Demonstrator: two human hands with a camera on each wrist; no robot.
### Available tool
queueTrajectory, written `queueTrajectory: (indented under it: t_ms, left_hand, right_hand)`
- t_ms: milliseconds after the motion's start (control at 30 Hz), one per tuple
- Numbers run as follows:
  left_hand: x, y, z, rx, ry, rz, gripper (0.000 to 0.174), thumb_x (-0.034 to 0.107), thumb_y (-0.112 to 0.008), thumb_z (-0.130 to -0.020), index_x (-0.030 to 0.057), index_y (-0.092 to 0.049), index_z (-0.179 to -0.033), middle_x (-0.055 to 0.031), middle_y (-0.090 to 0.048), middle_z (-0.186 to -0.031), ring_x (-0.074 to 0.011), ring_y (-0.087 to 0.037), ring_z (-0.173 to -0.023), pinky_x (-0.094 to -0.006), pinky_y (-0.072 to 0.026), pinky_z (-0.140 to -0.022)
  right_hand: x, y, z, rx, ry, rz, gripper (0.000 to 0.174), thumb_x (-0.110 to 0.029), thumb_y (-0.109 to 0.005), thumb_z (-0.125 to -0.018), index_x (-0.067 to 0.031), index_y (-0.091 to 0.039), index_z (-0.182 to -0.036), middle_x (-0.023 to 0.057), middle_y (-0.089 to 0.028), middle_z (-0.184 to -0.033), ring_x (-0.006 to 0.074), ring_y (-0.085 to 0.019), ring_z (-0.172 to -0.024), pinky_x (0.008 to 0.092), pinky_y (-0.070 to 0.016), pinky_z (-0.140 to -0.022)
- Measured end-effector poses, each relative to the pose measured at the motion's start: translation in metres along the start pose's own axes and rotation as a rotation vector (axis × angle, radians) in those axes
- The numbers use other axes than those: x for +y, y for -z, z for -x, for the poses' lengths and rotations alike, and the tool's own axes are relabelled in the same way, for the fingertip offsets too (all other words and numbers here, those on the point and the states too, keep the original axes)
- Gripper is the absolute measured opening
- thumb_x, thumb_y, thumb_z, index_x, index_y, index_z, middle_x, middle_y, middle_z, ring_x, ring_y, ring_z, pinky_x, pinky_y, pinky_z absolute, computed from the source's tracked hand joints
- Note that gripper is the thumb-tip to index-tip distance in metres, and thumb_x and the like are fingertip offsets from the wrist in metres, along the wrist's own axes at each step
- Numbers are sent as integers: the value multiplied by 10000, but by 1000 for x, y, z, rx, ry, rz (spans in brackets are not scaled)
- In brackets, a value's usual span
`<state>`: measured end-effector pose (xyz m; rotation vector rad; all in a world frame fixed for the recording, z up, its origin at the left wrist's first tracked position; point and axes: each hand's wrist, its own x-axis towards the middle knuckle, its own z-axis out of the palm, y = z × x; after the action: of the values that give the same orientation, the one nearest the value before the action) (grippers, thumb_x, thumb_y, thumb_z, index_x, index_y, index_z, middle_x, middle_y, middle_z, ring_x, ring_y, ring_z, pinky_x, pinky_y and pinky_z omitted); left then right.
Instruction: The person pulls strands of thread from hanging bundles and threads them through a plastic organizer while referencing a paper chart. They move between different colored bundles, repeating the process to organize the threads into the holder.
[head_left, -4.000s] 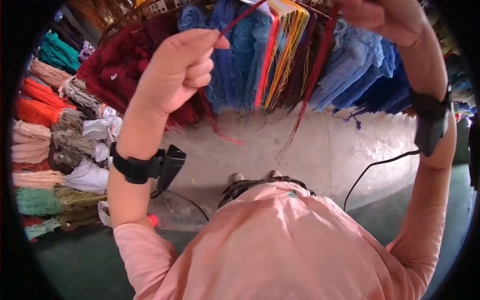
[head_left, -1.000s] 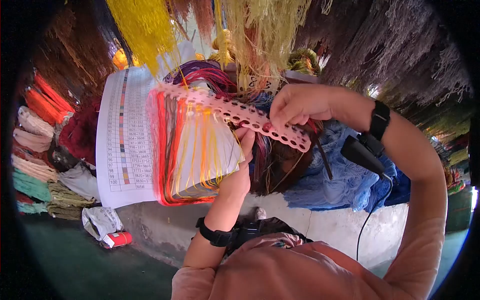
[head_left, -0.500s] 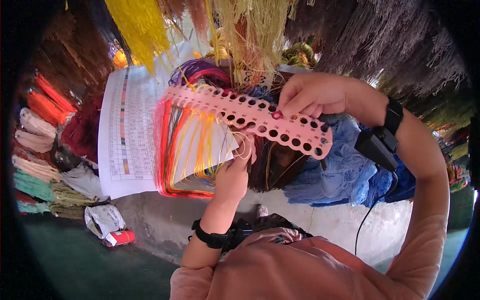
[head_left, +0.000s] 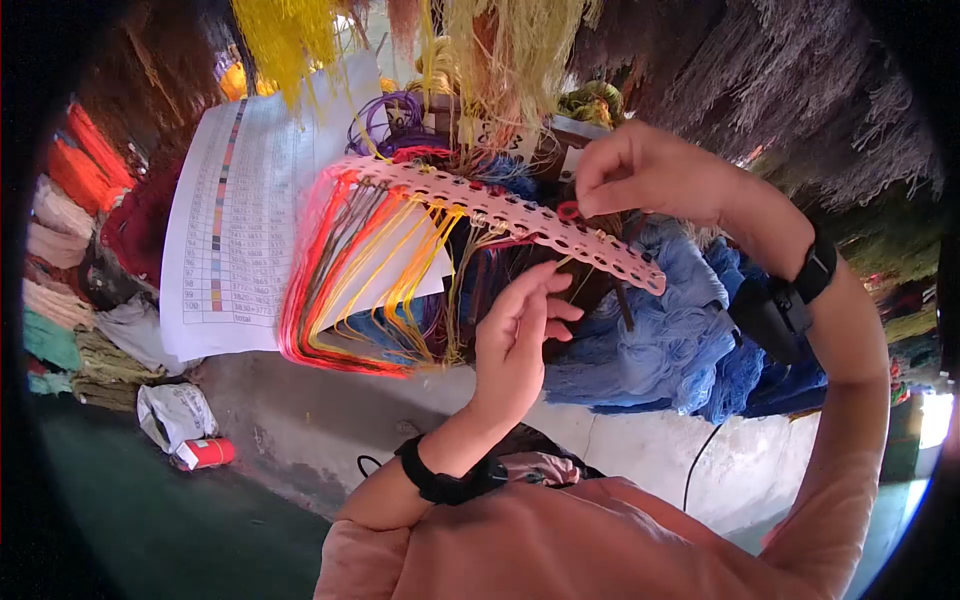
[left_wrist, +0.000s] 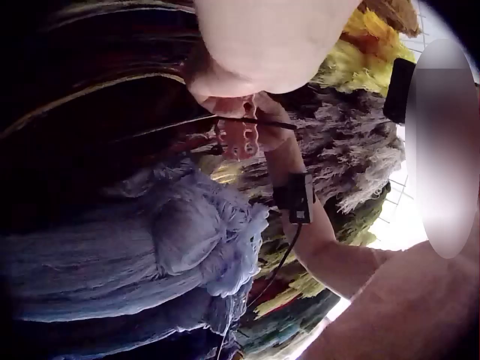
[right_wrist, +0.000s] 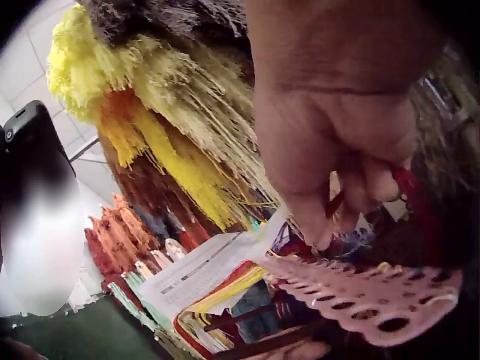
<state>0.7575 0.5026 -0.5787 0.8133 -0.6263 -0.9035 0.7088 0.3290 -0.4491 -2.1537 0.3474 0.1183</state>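
A pink perforated thread card (head_left: 590, 243) with two rows of holes slants across the middle of the head view. Red, orange and yellow threads (head_left: 300, 310) hang looped from its left half. Just above the card's right half, my right hand (head_left: 650, 178) pinches a dark red thread (head_left: 568, 210), its small loop showing beside the fingertips. The red strand (right_wrist: 420, 202) also trails past the fingers in the right wrist view. Below the card, my left hand (head_left: 515, 345) is raised with fingers spread and loosely bent, fingertips close under its lower edge.
A printed number chart (head_left: 225, 250) lies left of the card. Blue skeins (head_left: 650, 340) hang at the right, yellow ones (head_left: 285, 45) overhead, grey-brown ones (head_left: 760, 100) at the upper right. A white bag (head_left: 175, 415) and red packet (head_left: 207, 453) are on the floor.
Four seconds ago both hands were up at a dark red strand. Since half a second ago, my left hand has shifted right and spread its fingers; my right hand has risen off the card.
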Motion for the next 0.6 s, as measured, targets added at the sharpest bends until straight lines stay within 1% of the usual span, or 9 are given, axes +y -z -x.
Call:
queueTrajectory:
  t_ms: [100, 200, 300, 400, 500, 600]
  left_hand:
    - [-3, -4, -10, 70, -10, 87, 284, 160, -367, -887, 6, -414, -1121, -93, -521, -983, -95, -527, -721, -188, -427, -568]
    - [-2, -5, -14, 103, 5, 131, 275, 163, -380, -883, 2, -430, -1100, -78, -528, -973, -75, -516, -699, -179, -416, -550]
    - [-1, -7, -17, 105, 10, 137, 262, 161, -395, -878, 3, -447, -1080, -68, -539, -962, -61, -508, -682, -168, -402, -531]
    - [0, -6, -20, 102, 29, 148, 245, 156, -407, -873, 4, -461, -1058, -62, -551, -947, -59, -509, -666, -161, -391, -517]
    - [2, -5, -22, 97, 42, 151, 228, 155, -417, -869, 6, -473, -1032, -58, -561, -932, -58, -513, -651, -157, -383, -506]
    - [2, -4, -24, 95, 50, 137, 211, 156, -430, -863, 11, -487, -1005, -53, -569, -918, -55, -515, -641, -156, -378, -498]
  right_hand:
    - [-11, -3, -10, -98, -52, 133, 104, -103, -604, -694, -1, -602, -713, 11, -540, -644, 73, -493, -615, 206, -397, -558]
    - [-15, -2, -16, -185, -3, 285, 82, -76, -601, -674, -5, -607, -713, 31, -546, -660, 92, -499, -609, 221, -395, -552]
    - [-13, 3, -18, -273, -24, 241, 81, -67, -601, -658, 2, -604, -702, 43, -539, -656, 103, -497, -606, 237, -395, -546]
    - [-13, 6, -17, -286, -44, 299, 82, -73, -597, -660, 2, -603, -692, 46, -532, -633, 105, -494, -606, 242, -393, -540]
    - [-9, 5, -20, -288, -21, 299, 95, -85, -597, -661, 4, -601, -693, 50, -525, -623, 112, -496, -607, 245, -393, -540]
    - [-11, 4, -23, -297, 4, 380, 109, -95, -601, -655, 7, -599, -694, 58, -524, -629, 125, -500, -604, 254, -395, -538]
